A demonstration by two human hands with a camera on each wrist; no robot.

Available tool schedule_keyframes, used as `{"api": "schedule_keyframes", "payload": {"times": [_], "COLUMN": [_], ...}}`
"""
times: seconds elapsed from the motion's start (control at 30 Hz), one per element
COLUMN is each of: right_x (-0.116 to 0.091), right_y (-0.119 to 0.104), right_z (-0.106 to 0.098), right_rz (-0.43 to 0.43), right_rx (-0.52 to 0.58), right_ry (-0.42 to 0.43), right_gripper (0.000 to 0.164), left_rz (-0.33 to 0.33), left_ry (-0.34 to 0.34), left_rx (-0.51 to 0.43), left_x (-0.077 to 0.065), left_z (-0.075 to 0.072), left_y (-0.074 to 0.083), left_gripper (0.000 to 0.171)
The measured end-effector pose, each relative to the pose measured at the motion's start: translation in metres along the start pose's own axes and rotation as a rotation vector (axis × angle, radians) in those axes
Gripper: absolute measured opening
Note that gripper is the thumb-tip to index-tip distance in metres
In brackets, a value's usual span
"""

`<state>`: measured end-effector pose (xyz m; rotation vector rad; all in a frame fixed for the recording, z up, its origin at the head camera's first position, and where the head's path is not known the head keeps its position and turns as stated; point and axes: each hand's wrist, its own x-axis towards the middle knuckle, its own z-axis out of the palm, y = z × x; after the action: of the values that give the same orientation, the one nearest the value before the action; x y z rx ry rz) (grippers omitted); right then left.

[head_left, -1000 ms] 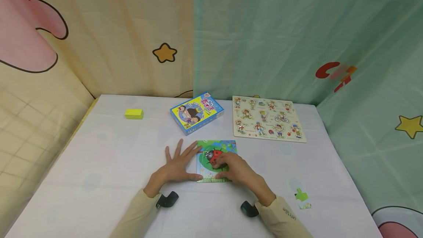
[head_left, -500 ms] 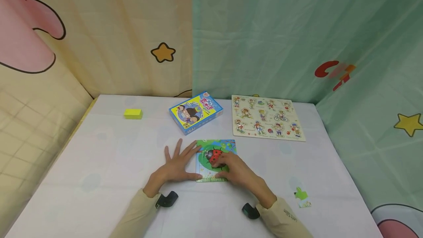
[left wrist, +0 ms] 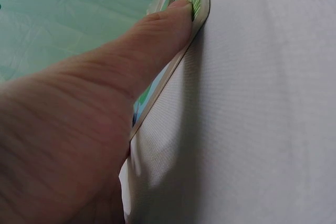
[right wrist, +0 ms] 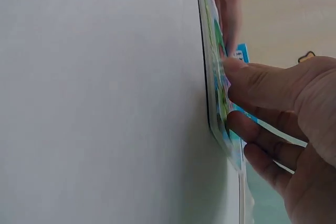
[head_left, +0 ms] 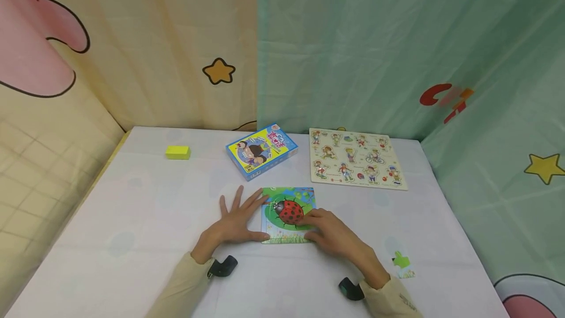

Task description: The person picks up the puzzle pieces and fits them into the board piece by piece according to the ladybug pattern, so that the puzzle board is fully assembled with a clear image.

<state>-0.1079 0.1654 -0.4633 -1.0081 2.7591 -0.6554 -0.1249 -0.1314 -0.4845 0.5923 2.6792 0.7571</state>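
Observation:
A square ladybug jigsaw puzzle point(head_left: 282, 232) lies flat on the white table between both hands. My left hand point(head_left: 234, 221) rests at its left side with fingers spread, thumb on the lower left corner and index fingertip near the upper left edge. In the left wrist view that thumb point(left wrist: 163, 27) presses over the board's rim. My right hand point(head_left: 335, 234) reaches over the puzzle's right part, fingertips beside the red ladybug point(head_left: 289, 211). The right wrist view shows its thumb point(right wrist: 257, 82) and bent fingers touching the puzzle face, apart from each other. The lower right corner is partly hidden.
A loose green and white puzzle piece point(head_left: 402, 265) lies to the right of the right forearm. Behind the puzzle are a blue and yellow box point(head_left: 262, 151) and a wooden board with cartoon figures point(head_left: 357, 158). A yellow-green block point(head_left: 178, 152) sits at the back left.
My right hand has slid to the right across the puzzle, uncovering more of the ladybug. The left hand and the loose piece have stayed in place.

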Motion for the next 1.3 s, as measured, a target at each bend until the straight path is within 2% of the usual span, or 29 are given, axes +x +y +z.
{"api": "schedule_keyframes", "payload": {"times": [0.17,0.4,0.47,0.77,0.87,1.1,1.3], "right_x": [-0.026,-0.076,-0.090,-0.145,-0.158,-0.183,-0.193], "right_y": [0.011,0.025,0.030,0.056,0.065,0.077,0.089], "right_z": [-0.011,-0.017,-0.018,-0.037,-0.042,-0.045,-0.047], "right_rz": [0.059,0.219,0.242,0.214,0.241,0.323,0.278], "right_rx": [-0.038,-0.044,-0.040,-0.096,-0.119,-0.098,-0.014], "right_ry": [0.045,0.094,0.111,0.249,0.246,0.171,0.201], "right_gripper": [0.027,0.031,0.033,0.046,0.051,0.066,0.073], "left_rz": [0.001,-0.014,-0.015,-0.010,-0.010,-0.013,-0.021], "left_ry": [0.005,-0.012,-0.014,-0.004,-0.003,-0.011,-0.016], "left_rx": [-0.006,-0.007,-0.006,-0.006,-0.007,0.001,0.005], "left_x": [0.000,-0.001,-0.001,-0.001,-0.001,0.000,0.000], "left_z": [-0.002,0.001,0.001,0.000,0.000,0.000,0.000], "left_y": [0.001,0.000,0.000,0.001,0.001,0.001,0.001], "left_gripper": [0.101,0.101,0.102,0.102,0.102,0.102,0.102]}}
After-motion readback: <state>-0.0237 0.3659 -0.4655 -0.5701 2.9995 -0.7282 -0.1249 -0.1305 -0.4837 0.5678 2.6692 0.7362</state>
